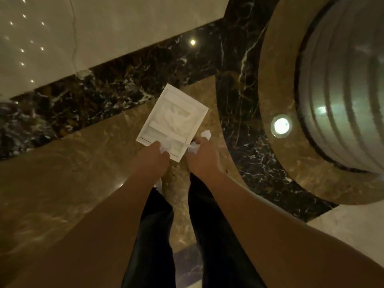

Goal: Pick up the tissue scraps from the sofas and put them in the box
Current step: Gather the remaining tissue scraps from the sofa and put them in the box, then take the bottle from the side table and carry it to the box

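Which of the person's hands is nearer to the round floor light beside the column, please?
The right hand, clutching tissue scraps, is nearer the floor light. The left hand, also holding scraps, is farther off, over the near edge of the white box.

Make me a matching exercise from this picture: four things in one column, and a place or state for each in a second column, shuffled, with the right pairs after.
Things:
1. white box
2. left hand
3. right hand
4. round floor light

Places or states:
A. lit, set into the brown marble ring beside the column
B. open on the floor, with white tissue inside
C. holds tissue scraps just right of the box's near corner
D. holds a tissue scrap over the box's near edge

Pairs: 1-B, 2-D, 3-C, 4-A
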`<act>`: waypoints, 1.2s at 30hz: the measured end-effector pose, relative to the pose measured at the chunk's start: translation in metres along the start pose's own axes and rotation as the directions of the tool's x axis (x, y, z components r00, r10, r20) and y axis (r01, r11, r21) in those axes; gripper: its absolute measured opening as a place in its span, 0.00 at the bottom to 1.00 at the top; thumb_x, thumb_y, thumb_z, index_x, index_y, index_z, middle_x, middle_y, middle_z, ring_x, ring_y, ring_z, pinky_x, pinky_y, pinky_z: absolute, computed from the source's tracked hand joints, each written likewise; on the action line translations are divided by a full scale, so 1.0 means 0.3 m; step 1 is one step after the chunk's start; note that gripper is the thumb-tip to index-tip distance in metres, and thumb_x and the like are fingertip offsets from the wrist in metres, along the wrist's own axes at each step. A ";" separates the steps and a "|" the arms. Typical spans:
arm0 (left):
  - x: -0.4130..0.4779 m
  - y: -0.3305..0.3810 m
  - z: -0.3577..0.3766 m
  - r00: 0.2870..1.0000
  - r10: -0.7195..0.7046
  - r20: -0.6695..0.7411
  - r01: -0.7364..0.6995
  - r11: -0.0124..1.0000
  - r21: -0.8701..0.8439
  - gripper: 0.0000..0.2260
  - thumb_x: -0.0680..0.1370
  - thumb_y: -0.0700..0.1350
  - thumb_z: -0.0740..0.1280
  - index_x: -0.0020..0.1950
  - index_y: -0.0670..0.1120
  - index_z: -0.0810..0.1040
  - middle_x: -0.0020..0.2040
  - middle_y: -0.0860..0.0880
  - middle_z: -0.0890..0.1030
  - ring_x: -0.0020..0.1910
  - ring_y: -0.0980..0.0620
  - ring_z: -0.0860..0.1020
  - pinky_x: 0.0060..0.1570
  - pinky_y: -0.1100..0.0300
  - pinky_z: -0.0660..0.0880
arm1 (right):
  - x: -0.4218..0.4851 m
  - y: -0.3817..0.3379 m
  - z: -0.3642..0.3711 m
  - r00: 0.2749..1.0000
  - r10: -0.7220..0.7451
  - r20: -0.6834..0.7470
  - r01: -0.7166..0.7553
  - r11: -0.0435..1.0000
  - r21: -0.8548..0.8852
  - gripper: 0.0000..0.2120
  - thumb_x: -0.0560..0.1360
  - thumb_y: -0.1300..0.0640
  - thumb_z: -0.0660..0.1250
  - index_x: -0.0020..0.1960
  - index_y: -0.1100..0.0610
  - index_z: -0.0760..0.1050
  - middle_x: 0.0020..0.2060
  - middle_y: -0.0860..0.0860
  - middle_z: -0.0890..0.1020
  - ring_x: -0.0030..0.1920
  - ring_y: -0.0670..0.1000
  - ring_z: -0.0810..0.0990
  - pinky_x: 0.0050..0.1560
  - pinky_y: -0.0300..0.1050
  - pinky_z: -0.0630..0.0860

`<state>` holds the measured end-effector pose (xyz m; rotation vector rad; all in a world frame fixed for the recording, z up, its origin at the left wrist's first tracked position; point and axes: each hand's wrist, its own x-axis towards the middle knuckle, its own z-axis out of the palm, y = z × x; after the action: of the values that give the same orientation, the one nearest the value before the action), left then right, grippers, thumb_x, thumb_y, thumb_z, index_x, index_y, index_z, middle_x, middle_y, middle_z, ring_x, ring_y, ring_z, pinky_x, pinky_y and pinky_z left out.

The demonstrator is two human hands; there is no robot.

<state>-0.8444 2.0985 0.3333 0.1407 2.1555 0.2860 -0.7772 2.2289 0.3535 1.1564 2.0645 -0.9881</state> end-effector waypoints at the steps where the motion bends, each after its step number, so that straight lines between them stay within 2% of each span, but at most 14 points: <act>1: 0.150 -0.003 0.063 0.998 -0.048 -0.028 0.047 0.998 -0.046 0.17 0.79 0.51 0.60 0.63 0.43 0.71 0.55 0.40 0.78 0.53 0.38 0.76 0.46 0.51 0.69 | 0.157 0.017 0.072 0.998 0.013 0.059 -0.015 0.999 0.036 0.18 0.76 0.58 0.65 0.65 0.59 0.69 0.61 0.58 0.74 0.60 0.57 0.75 0.55 0.47 0.73; 3: 0.407 -0.017 0.185 0.993 -0.112 -0.032 0.105 0.978 -0.181 0.20 0.78 0.53 0.59 0.65 0.42 0.70 0.57 0.40 0.77 0.56 0.37 0.75 0.47 0.52 0.68 | 0.433 0.038 0.187 0.993 0.004 0.118 -0.011 0.998 0.061 0.22 0.75 0.60 0.67 0.67 0.58 0.68 0.62 0.57 0.74 0.62 0.57 0.74 0.56 0.46 0.73; 5: 0.588 -0.023 0.284 0.995 -0.094 -0.030 0.080 0.948 -0.307 0.22 0.77 0.54 0.60 0.61 0.38 0.71 0.57 0.37 0.77 0.57 0.37 0.75 0.55 0.52 0.70 | 0.637 0.051 0.268 0.987 -0.008 0.162 -0.010 0.994 0.108 0.25 0.73 0.62 0.68 0.68 0.56 0.67 0.58 0.56 0.75 0.59 0.58 0.77 0.55 0.47 0.75; 7: 0.758 -0.038 0.365 0.986 -0.152 -0.069 0.122 0.940 -0.319 0.21 0.76 0.55 0.64 0.61 0.41 0.70 0.55 0.40 0.79 0.55 0.40 0.77 0.56 0.54 0.72 | 0.814 0.073 0.332 0.982 -0.008 0.190 -0.020 0.990 0.142 0.28 0.73 0.64 0.68 0.71 0.54 0.65 0.54 0.54 0.74 0.57 0.59 0.78 0.55 0.50 0.77; 8: 0.792 -0.040 0.373 0.980 -0.190 -0.061 0.159 0.930 -0.333 0.21 0.76 0.55 0.65 0.62 0.43 0.70 0.55 0.41 0.79 0.53 0.40 0.78 0.56 0.51 0.74 | 0.857 0.083 0.339 0.981 -0.021 0.192 -0.003 0.993 0.121 0.30 0.73 0.64 0.67 0.72 0.53 0.63 0.54 0.54 0.73 0.57 0.58 0.78 0.54 0.48 0.77; 11: 0.846 -0.063 0.391 0.967 -0.255 -0.011 0.244 0.938 -0.247 0.21 0.74 0.55 0.67 0.61 0.45 0.70 0.53 0.42 0.80 0.49 0.40 0.80 0.52 0.46 0.77 | 0.937 0.119 0.321 0.974 -0.046 0.220 0.050 0.999 -0.014 0.31 0.74 0.62 0.65 0.74 0.52 0.60 0.58 0.57 0.75 0.56 0.57 0.77 0.47 0.42 0.72; 16: 0.727 -0.036 0.293 0.973 -0.231 0.020 0.231 0.961 -0.152 0.16 0.74 0.54 0.68 0.56 0.46 0.72 0.47 0.48 0.78 0.42 0.47 0.76 0.42 0.55 0.73 | 0.891 0.064 0.167 0.970 -0.027 0.242 0.047 0.996 -0.077 0.26 0.76 0.62 0.64 0.73 0.55 0.62 0.60 0.59 0.76 0.59 0.58 0.76 0.56 0.46 0.75; 21: 0.480 0.051 0.105 0.979 -0.200 -0.026 0.189 0.956 -0.224 0.12 0.75 0.50 0.68 0.54 0.46 0.72 0.52 0.43 0.78 0.49 0.44 0.78 0.52 0.49 0.77 | 0.642 -0.062 -0.002 0.954 -0.135 0.268 0.187 0.966 -0.180 0.24 0.76 0.58 0.65 0.70 0.57 0.64 0.58 0.59 0.77 0.57 0.59 0.78 0.53 0.48 0.78; 24: 0.264 0.092 0.027 0.983 -0.139 -0.123 0.102 0.959 -0.266 0.12 0.76 0.48 0.68 0.55 0.43 0.73 0.55 0.43 0.77 0.54 0.44 0.76 0.55 0.57 0.71 | 0.440 -0.158 -0.084 0.940 -0.245 0.236 0.303 0.920 -0.251 0.23 0.76 0.55 0.65 0.69 0.58 0.65 0.62 0.59 0.75 0.61 0.59 0.75 0.53 0.47 0.72; 28: -0.089 0.047 -0.063 0.983 -0.080 -0.164 0.038 0.969 -0.243 0.16 0.77 0.47 0.64 0.61 0.40 0.73 0.61 0.42 0.75 0.58 0.43 0.74 0.57 0.54 0.69 | 0.064 -0.253 -0.156 0.892 -0.396 0.219 0.449 0.836 -0.315 0.22 0.78 0.54 0.64 0.69 0.58 0.66 0.62 0.57 0.74 0.62 0.57 0.73 0.57 0.48 0.71; 30: -0.292 -0.020 -0.090 0.979 -0.086 -0.186 0.038 0.967 -0.252 0.13 0.78 0.47 0.62 0.58 0.41 0.75 0.57 0.41 0.78 0.54 0.44 0.77 0.52 0.53 0.73 | -0.157 -0.259 -0.162 0.845 -0.493 0.206 0.534 0.772 -0.344 0.17 0.78 0.56 0.63 0.66 0.58 0.68 0.57 0.56 0.75 0.55 0.55 0.75 0.50 0.45 0.72; 32: -0.523 -0.133 -0.102 0.950 -0.096 -0.297 0.004 0.955 -0.298 0.07 0.76 0.49 0.63 0.48 0.47 0.77 0.48 0.47 0.80 0.44 0.50 0.78 0.41 0.58 0.73 | -0.387 -0.248 -0.151 0.780 -0.590 0.208 0.621 0.688 -0.375 0.15 0.78 0.58 0.63 0.64 0.58 0.69 0.58 0.57 0.75 0.53 0.53 0.74 0.47 0.43 0.69; 33: -0.616 -0.182 -0.107 0.934 -0.098 -0.342 0.002 0.962 -0.272 0.06 0.75 0.49 0.65 0.47 0.49 0.77 0.46 0.49 0.79 0.43 0.51 0.77 0.40 0.59 0.71 | -0.468 -0.249 -0.145 0.764 -0.607 0.217 0.638 0.661 -0.395 0.15 0.79 0.58 0.62 0.65 0.59 0.68 0.60 0.58 0.74 0.55 0.55 0.74 0.48 0.43 0.68; 36: -1.050 -0.425 -0.093 0.915 -0.133 -0.381 0.057 0.977 -0.205 0.11 0.74 0.49 0.67 0.54 0.47 0.78 0.50 0.46 0.78 0.50 0.46 0.77 0.43 0.57 0.70 | -0.834 -0.183 -0.040 0.692 -0.681 0.238 0.711 0.587 -0.387 0.18 0.78 0.59 0.62 0.67 0.60 0.67 0.64 0.59 0.73 0.63 0.59 0.72 0.57 0.46 0.69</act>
<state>-0.6886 1.9056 0.5672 -0.1454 2.5082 0.4959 -0.7107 2.1049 0.5677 0.0143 2.5601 -0.7564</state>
